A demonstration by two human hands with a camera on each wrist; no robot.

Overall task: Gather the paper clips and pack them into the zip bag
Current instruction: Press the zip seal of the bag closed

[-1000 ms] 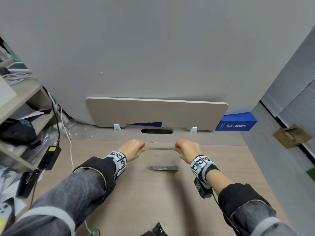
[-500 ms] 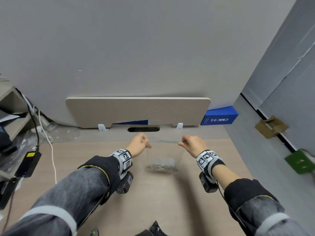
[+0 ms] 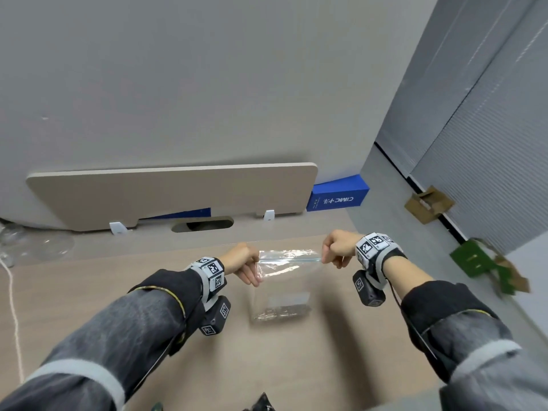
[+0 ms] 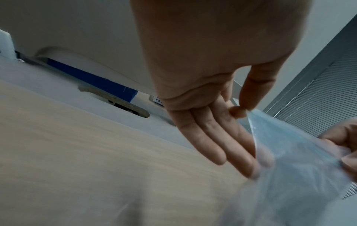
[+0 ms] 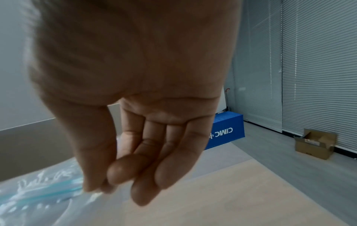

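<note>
A clear zip bag (image 3: 281, 280) hangs above the wooden desk (image 3: 89, 292), held by its top strip. A heap of paper clips (image 3: 284, 310) lies in its bottom. My left hand (image 3: 246, 262) pinches the strip's left end between thumb and forefinger (image 4: 239, 110), the other fingers straight beside the bag (image 4: 299, 160). My right hand (image 3: 338, 250) pinches the right end; in the right wrist view thumb and fingertips (image 5: 115, 175) close on the bluish zip strip (image 5: 63, 188).
A beige board (image 3: 172, 194) leans on the grey wall behind the desk, with a cable slot (image 3: 204, 225) before it. A blue box (image 3: 338, 197) stands at the back right. Cardboard boxes (image 3: 430, 204) lie on the floor at right. A white cord (image 3: 13, 307) runs along the left.
The view has swung to the right and up. Both hands still hold the bag's top corners; they sit lower and further right in the picture, the bag hanging between them.
</note>
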